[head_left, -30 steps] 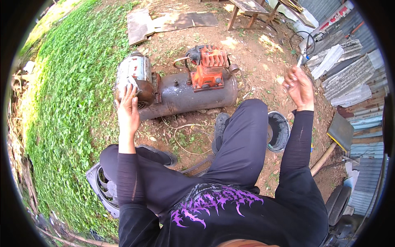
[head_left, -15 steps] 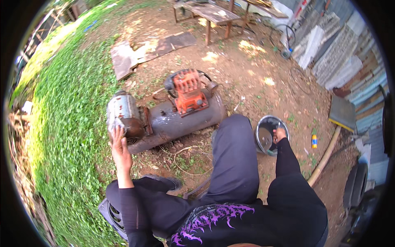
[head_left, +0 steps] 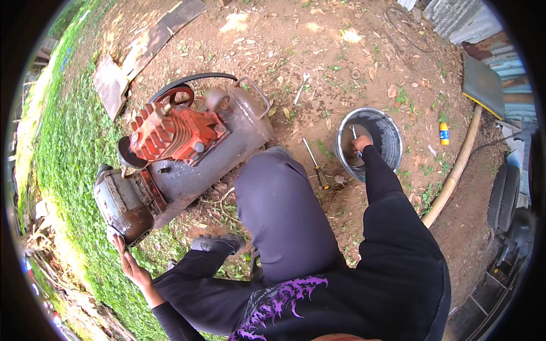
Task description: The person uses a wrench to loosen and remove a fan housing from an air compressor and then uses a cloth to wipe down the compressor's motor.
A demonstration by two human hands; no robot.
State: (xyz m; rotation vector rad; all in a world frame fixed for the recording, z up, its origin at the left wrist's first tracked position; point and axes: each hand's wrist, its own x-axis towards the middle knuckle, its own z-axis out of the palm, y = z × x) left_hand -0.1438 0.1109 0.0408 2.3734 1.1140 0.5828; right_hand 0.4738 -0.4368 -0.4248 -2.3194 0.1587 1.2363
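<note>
An old air compressor lies on the dirt to my left, with a rusty grey tank (head_left: 227, 145), an orange pump head (head_left: 173, 133) and a grey-brown motor (head_left: 122, 202). My left hand (head_left: 134, 267) has its fingers stretched out, the tips against the motor's near end. A small pale patch by those fingertips is too unclear to name. At my right, a dark bucket (head_left: 391, 136) holds murky brown liquid. My right hand (head_left: 360, 144) is inside its rim, closed around a shiny metal wrench (head_left: 354, 132); part of the tool is hidden by the hand.
Between compressor and bucket lie a screwdriver (head_left: 315, 163) and another wrench (head_left: 302, 89). A yellow-and-blue bottle (head_left: 443, 134) and a bamboo pole (head_left: 455, 170) are farther right, near tyres (head_left: 503, 198). Flat boards (head_left: 111, 85) lie at the far left. Grass borders the left side.
The view has swung, so the compressor now appears farther left and more tilted, and the ground tools show. My left hand remains at the motor and my right hand in the bucket.
</note>
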